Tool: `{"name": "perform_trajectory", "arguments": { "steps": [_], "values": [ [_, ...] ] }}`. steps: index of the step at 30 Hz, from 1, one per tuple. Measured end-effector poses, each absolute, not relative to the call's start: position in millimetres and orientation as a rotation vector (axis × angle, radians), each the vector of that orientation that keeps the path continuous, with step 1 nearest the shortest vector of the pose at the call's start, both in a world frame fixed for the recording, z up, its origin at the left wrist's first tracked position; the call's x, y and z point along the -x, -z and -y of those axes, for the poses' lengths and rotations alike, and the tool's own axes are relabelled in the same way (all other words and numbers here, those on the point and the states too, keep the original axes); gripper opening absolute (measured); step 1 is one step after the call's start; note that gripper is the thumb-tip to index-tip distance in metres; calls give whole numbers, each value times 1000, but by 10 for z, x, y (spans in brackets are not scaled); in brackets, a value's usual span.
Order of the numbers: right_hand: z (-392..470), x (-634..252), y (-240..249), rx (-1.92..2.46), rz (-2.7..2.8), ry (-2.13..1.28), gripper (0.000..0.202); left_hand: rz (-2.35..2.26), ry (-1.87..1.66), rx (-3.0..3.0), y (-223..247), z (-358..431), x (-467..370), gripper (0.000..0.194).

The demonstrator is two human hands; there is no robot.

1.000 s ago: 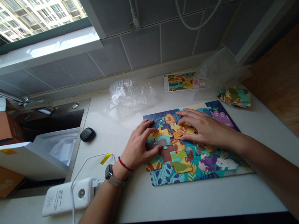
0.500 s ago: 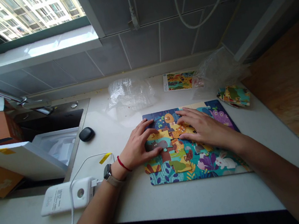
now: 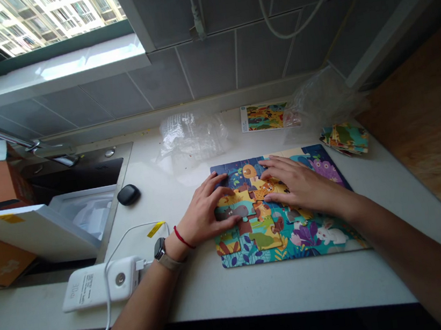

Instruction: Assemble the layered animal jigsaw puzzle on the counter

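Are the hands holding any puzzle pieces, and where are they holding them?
No piece looks picked up. The left hand and right hand are spread, with fingers resting over the puzzle pieces lying flat.

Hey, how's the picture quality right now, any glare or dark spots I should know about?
In the head view, the sill glares near white, the plastic wrap shines, the upper right wall sinks into shadow, and wide-angle stretch distorts the edges.
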State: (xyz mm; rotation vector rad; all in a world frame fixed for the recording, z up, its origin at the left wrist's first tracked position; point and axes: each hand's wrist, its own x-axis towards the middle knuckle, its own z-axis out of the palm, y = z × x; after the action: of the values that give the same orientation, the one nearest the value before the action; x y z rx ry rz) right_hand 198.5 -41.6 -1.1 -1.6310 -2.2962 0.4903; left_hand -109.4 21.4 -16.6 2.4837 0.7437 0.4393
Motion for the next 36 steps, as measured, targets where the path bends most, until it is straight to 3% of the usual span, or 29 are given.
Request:
{"name": "perform_trajectory", "arguments": {
  "steps": [25, 32, 36],
  "values": [
    [393, -1982, 57, 1633, 2284, -479, 38, -705, -342, -2519, 163, -160, 1045, 64],
    [396, -1978, 49, 1631, 2289, -470, 37, -680, -347, -2511, 134, -173, 1066, 39],
    [395, -1978, 51, 1621, 2284, -468, 36, -666, -346, -2511, 135, -194, 1080, 42]
  ]
}}
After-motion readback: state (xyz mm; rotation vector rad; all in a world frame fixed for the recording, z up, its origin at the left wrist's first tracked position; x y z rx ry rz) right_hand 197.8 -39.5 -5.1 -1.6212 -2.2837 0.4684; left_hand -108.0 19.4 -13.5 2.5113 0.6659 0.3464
